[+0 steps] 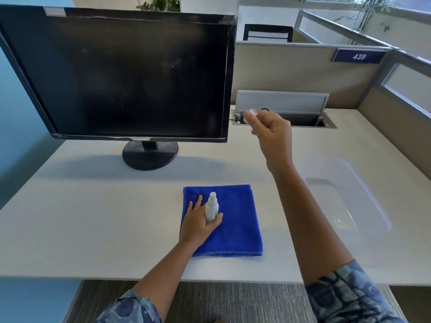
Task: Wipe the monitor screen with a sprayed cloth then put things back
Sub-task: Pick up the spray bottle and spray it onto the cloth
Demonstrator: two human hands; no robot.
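A black monitor (116,73) with a dark, dusty screen stands on its round base at the back left of the desk. A folded blue cloth (238,224) lies flat near the front edge. My left hand (198,222) rests on the cloth and grips a small white spray bottle (211,207), held upright with its nozzle bare. My right hand (271,134) is raised above the desk to the right of the monitor, pinching a small clear cap (251,112) between thumb and fingertips.
A clear plastic bin (373,206) sits on the desk (93,217) at the right. Behind my right hand, a cable hatch (282,102) stands open in the desktop. Partition walls close off the back and right.
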